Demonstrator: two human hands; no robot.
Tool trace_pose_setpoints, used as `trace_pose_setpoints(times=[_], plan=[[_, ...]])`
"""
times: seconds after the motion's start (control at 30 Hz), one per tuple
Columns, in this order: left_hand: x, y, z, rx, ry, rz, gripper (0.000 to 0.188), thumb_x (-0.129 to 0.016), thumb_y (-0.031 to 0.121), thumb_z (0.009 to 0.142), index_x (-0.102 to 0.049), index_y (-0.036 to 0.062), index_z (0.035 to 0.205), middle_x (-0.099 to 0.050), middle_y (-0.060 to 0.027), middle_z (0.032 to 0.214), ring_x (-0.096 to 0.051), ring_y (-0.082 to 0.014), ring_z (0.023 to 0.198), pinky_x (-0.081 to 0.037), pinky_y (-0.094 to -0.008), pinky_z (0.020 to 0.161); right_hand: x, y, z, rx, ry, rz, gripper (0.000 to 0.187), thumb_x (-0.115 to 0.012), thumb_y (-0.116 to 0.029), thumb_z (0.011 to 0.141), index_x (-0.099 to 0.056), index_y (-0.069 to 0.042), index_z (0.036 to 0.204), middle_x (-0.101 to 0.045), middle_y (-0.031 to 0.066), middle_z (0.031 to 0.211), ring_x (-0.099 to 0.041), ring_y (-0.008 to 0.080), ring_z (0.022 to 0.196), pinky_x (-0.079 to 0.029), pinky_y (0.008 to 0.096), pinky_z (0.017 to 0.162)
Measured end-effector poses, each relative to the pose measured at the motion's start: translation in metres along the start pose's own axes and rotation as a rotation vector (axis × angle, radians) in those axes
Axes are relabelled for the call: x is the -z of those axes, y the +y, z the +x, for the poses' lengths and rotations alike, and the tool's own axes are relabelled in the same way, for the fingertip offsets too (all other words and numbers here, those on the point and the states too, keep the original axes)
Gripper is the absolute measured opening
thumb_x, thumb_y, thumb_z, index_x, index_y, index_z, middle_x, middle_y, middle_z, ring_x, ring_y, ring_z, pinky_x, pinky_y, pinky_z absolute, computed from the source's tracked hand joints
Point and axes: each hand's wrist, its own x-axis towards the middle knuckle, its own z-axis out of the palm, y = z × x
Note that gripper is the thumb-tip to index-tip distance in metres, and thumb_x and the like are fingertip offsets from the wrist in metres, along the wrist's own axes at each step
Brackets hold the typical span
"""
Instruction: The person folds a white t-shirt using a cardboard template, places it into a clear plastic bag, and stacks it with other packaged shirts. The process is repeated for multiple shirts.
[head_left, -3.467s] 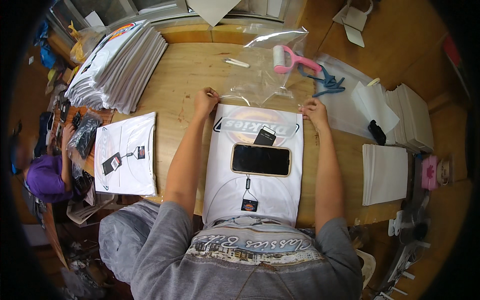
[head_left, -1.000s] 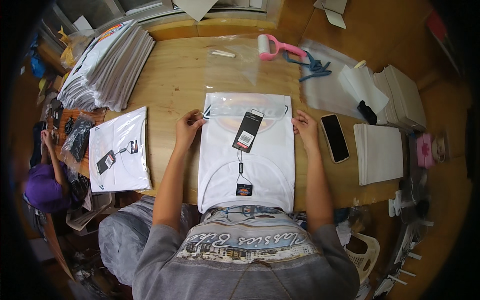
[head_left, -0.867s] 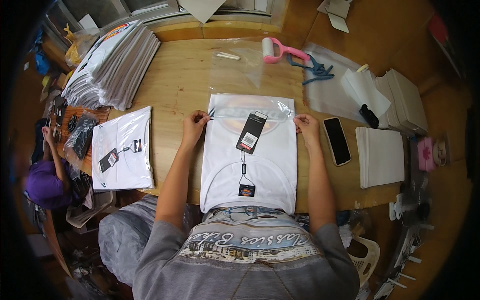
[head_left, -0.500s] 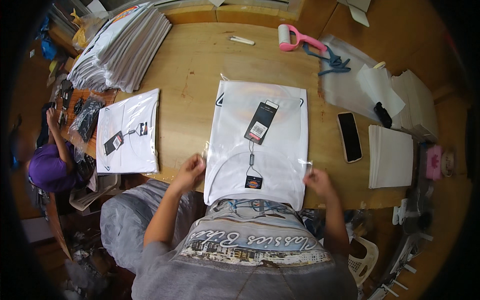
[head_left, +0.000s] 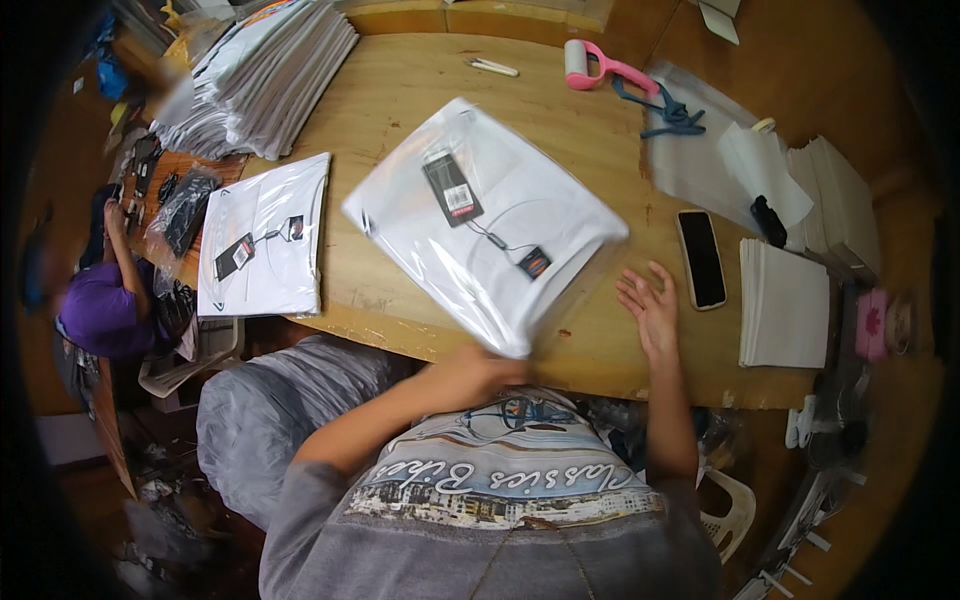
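A folded white T-shirt (head_left: pixel 400 230) in a clear plastic bag lies turned at an angle on the table in front of me. Its black hang tag (head_left: pixel 453 187) and small black neck label (head_left: pixel 535 262) face up. My left hand (head_left: pixel 468 378) is closed at the corner of the bag nearest my body, slightly smeared by motion. To the right of the T-shirt, my right hand (head_left: pixel 650 305) is held with fingers spread and nothing in it. A second bagged white T-shirt (head_left: pixel 262 255), also tagged, lies to the left.
White folded shirts form a tall stack (head_left: pixel 262 85) at the far left. A pink-handled roller (head_left: pixel 600 68), blue cloth strip (head_left: pixel 672 118) and phone (head_left: pixel 702 260) lie right, beside white sheets (head_left: pixel 783 305). A person in purple (head_left: pixel 105 310) sits beyond the left edge.
The bagged T-shirt has swung from straight to slanted, its far end going left. My left hand moved right to its near corner; my right hand let go and opened.
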Motion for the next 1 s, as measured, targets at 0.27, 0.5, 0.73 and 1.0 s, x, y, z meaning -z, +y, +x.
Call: trace_pose_setpoints(times=[0.27, 0.5, 0.73, 1.0], plan=[[0.014, -0.07, 0.15, 0.12, 0.572, 0.405, 0.019, -0.051, 0.006, 0.072, -0.056, 0.0023, 0.09, -0.057, -0.0192, 0.087, -0.053, -0.0299, 0.084, -0.042, -0.0367, 0.071, 0.012, 0.03, -0.103, -0.231, 0.083, 0.249, 0.049, -0.049, -0.001, 0.081, -0.026, 0.001, 0.124, -0.045, 0.0179, 0.114, -0.048, 0.0237, 0.102, -0.045, 0.0318, 0.082], [0.085, -0.185, 0.206, 0.461, 0.253, 0.015, 0.061, -0.076, 0.029, 0.052, -0.056, -0.0013, 0.101, -0.057, -0.0188, 0.099, -0.057, -0.03, 0.084, -0.046, -0.0357, 0.073, -0.042, 0.061, -0.047, -0.082, -0.14, 0.377, 0.048, -0.049, 0.003, 0.078, -0.032, -0.004, 0.123, -0.042, 0.0103, 0.119, -0.042, 0.0212, 0.108, -0.034, 0.0358, 0.093], [0.188, -0.079, 0.189, 0.085, -0.119, -0.745, 0.033, -0.07, 0.017, 0.068, -0.055, 0.0025, 0.094, -0.06, -0.0067, 0.086, -0.057, -0.0151, 0.073, -0.046, -0.0288, 0.068, -0.032, -0.042, 0.007, 0.233, -0.221, 0.19, 0.051, -0.052, -0.005, 0.08, -0.029, -0.006, 0.126, -0.037, 0.0082, 0.124, -0.037, 0.0225, 0.114, -0.028, 0.0374, 0.097], [0.274, 0.038, 0.138, -0.294, 0.713, -0.322, 0.017, -0.061, 0.019, 0.077, -0.058, 0.0043, 0.084, -0.057, -0.0009, 0.076, -0.05, -0.0079, 0.071, -0.04, -0.0229, 0.065, -0.094, -0.224, 0.086, 0.799, -0.259, -0.163, 0.024, -0.05, -0.022, 0.084, -0.052, -0.004, 0.1, -0.049, 0.0036, 0.101, -0.044, 0.0141, 0.096, -0.033, 0.0288, 0.087]])
